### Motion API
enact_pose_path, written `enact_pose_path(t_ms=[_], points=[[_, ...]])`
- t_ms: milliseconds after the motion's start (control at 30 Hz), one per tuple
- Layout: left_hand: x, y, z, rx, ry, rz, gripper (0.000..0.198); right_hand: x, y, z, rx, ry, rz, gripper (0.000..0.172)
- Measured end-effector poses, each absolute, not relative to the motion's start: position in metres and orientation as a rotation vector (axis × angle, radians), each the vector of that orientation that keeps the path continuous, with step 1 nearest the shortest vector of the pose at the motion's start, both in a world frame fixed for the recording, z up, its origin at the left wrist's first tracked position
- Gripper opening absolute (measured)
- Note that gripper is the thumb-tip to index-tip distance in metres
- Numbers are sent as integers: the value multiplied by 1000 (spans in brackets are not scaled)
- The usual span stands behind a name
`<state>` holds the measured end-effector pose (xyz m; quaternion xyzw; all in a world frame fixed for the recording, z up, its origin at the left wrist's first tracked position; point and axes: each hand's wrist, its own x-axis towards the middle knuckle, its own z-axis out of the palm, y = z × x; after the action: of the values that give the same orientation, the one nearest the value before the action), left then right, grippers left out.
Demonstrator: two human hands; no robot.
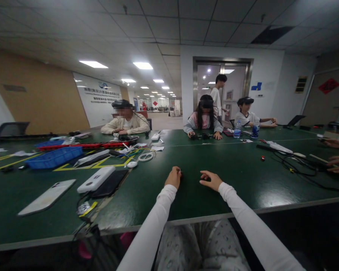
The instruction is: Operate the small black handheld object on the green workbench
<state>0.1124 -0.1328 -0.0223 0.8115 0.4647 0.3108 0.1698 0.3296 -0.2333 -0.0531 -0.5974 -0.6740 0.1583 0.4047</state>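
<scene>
Both my arms, in white sleeves, reach forward onto the dark green table (pixel 237 177). My left hand (pixel 173 177) is curled into a loose fist with a small dark thing at its fingertips that I cannot make out. My right hand (pixel 210 179) rests a little to the right, fingers bent and pinched toward another small dark thing on the table. The two hands lie about a hand's width apart.
Left of my hands lie a white phone (pixel 47 197), a white power bank (pixel 96 179), a dark phone (pixel 110 183) and cables. A blue basket (pixel 55 157) stands further left. Several people sit across the table; another person's hands (pixel 337 162) rest at the right edge.
</scene>
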Motion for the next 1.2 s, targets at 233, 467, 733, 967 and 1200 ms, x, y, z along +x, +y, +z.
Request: enact_pose_path(t_ms=[233, 467, 733, 967, 1200], points=[[-3, -76, -8, 2073, 1952, 956, 22, 330, -234, -50, -1524, -1684, 444, 52], [-46, -69, -5, 1873, 2178, 1082, 23, 329, -237, -49, -1538, -1678, 484, 51], [-46, -81, -2, 1841, 2270, 1178, 23, 328, -240, -52, -1546, -1689, 492, 47], [-46, -82, -6, 1923, 2254, 1067, 22, 330, -236, -61, -1511, -1692, 442, 44], [-46, -82, -6, 1924, 2243, 1035, 23, 329, -239, -57, -1534, -1713, 449, 42]])
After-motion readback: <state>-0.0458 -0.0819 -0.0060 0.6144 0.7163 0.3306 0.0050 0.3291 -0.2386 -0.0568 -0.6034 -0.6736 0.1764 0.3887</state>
